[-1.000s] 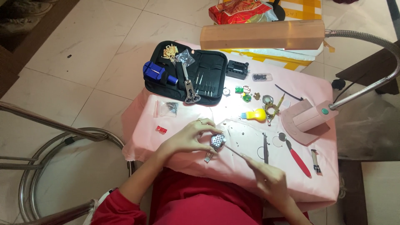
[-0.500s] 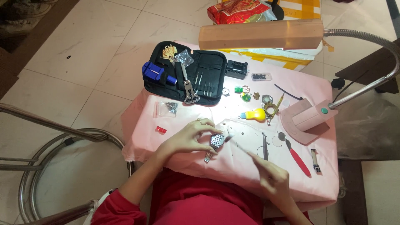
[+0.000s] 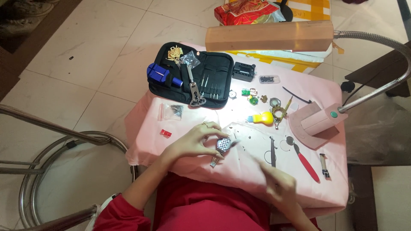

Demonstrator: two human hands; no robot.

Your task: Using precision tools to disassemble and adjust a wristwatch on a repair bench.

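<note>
So the silver metal wristwatch [image 3: 222, 146] sits near the front middle of the counter [image 3: 205, 169], which has a pale pink cloth over it. The left hand [image 3: 195, 141] is curled around the watch, fingertips clamped on the case, with a bit of the metal band poking out below toward the person. The right hand [image 3: 277, 185] is off to the right and nearer the front edge, well apart from the watch. It's blurred, so I can't tell if it's gripping anything or just loose.

Just right of the watch there's a thin dark pair of tweezers [image 3: 272, 150] lying flat, then a red-handled tool [image 3: 305, 163] lying at an angle, and a small metal clip-like piece [image 3: 324, 165] near the right edge. Behind the watch is a yellow-handled little tool [image 3: 262, 118], plus a scatter of tiny green and brassy parts [image 3: 252, 97] near it.

Further back, an open black zip-up tool case [image 3: 216, 79] has slim tools in its loops, with a blue plastic block tool [image 3: 158, 75] resting on its left half. A small clear bag of metal bits [image 3: 173, 111] and a tiny red piece [image 3: 165, 133] are on the left side of the cloth.

The pink-based gooseneck desk lamp [image 3: 319, 122] stands on the right, and its long head [image 3: 269, 36] hangs over the back of the counter, blocking the view of what's right under it. A steel tube chair frame [image 3: 55, 137] stands on the tile floor to the left
</note>
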